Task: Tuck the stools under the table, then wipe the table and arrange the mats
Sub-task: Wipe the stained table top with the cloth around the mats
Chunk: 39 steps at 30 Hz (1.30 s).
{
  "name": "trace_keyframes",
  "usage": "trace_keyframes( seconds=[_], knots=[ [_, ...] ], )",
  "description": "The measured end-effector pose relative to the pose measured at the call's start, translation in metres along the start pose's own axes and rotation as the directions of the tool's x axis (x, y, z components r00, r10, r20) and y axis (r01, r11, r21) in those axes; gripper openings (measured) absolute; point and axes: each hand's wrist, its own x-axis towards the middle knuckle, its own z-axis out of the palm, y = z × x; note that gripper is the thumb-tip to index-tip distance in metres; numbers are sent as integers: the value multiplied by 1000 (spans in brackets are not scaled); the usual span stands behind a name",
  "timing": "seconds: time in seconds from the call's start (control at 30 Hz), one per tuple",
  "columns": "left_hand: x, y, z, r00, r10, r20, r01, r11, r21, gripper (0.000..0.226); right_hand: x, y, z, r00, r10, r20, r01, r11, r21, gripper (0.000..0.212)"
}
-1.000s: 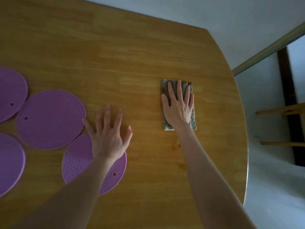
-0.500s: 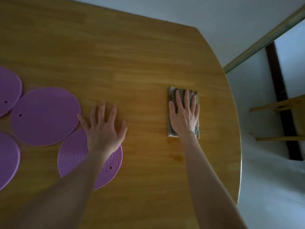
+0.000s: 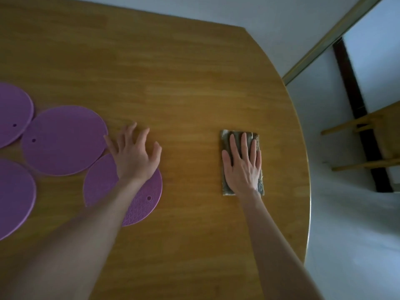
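Wiping is judged underway; mats not yet arranged, stool state unclear. A folded cloth [image 3: 241, 162] is pressed flat by the right hand [image 3: 242, 167], fingers straight and close, right of centre on the table [image 3: 184, 83]; its long axis runs up-down in frame. The left hand [image 3: 135, 155], fingers spread, rests partly on the nearest mat [image 3: 138, 204], with the other mats [image 3: 62, 140] at left.

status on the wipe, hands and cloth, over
Right hand flat on the cloth, pressing it to the table. Left hand open over the nearest mat. Other mats further left, apart from the cloth.
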Motion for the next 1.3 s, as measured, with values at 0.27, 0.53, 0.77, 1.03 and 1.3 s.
trace_keyframes(
  seconds=[0.27, 0.53, 0.77, 1.03, 1.3],
  knots=[
    [3, -5, -1, 1000, -1, -10, 0, 995, -102, 42, -17, 3, 1, 988, -154, 23, 154, 988, 0, 66],
    [-38, 11, 0, 994, 106, 8, -106, 994, 1, 44, -78, -5, 16, 999, -35, 15, 35, 999, 3, 62],
    [-116, 39, 10, 950, 262, 168, -274, 960, 55, 57, -87, 19, 17, 999, -32, -42, 33, 999, 21, 63],
    [-140, 32, 17, 951, 221, 214, -259, 951, 169, 59, -121, 8, 29, 988, -142, -56, 142, 990, 4, 58],
    [-140, 34, 19, 957, 211, 201, -249, 951, 184, 61, -179, 12, 40, 999, -19, -49, 20, 1000, 14, 60]
  ],
)
